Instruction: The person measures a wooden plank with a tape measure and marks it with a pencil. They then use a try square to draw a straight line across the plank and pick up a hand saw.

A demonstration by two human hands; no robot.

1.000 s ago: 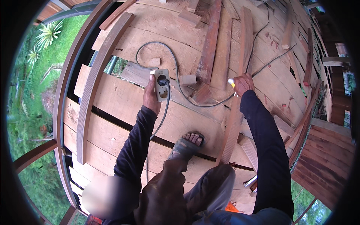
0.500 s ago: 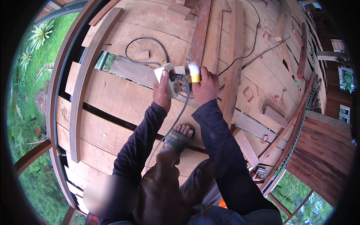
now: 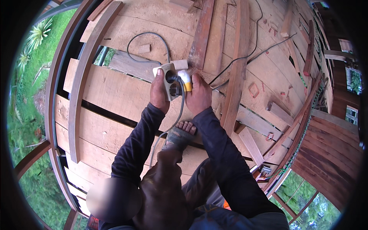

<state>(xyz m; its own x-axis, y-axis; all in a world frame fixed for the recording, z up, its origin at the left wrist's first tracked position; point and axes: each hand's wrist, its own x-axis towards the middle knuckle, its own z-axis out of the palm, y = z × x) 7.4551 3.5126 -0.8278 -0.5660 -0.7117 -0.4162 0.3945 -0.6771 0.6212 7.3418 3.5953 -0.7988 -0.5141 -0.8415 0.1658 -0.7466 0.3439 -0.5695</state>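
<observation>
My left hand (image 3: pixel 159 92) grips a white power strip (image 3: pixel 165 71), thumb along its side. A black plug (image 3: pixel 171 76) sits in the upper socket, its cable trailing down past my foot. My right hand (image 3: pixel 198 94) is closed around a white-and-yellow object (image 3: pixel 185 81) and a dark plug (image 3: pixel 175 90) at the lower socket; whether that plug is fully seated I cannot tell. A black cord (image 3: pixel 147 33) loops from the strip across the boards. My toes (image 3: pixel 186 126) show below the hands.
Wooden decking (image 3: pixel 107 92) with gaps surrounds me. Loose timbers (image 3: pixel 237 46), offcuts (image 3: pixel 280 113) and cords lie around. A railing (image 3: pixel 53 88) borders greenery at left. A wooden platform (image 3: pixel 326 149) and a green hose or rope (image 3: pixel 281 170) are at right.
My right hand has come from the right, with the plug and white-and-yellow object, to the power strip. The lower socket, visible earlier, is now covered by a dark plug.
</observation>
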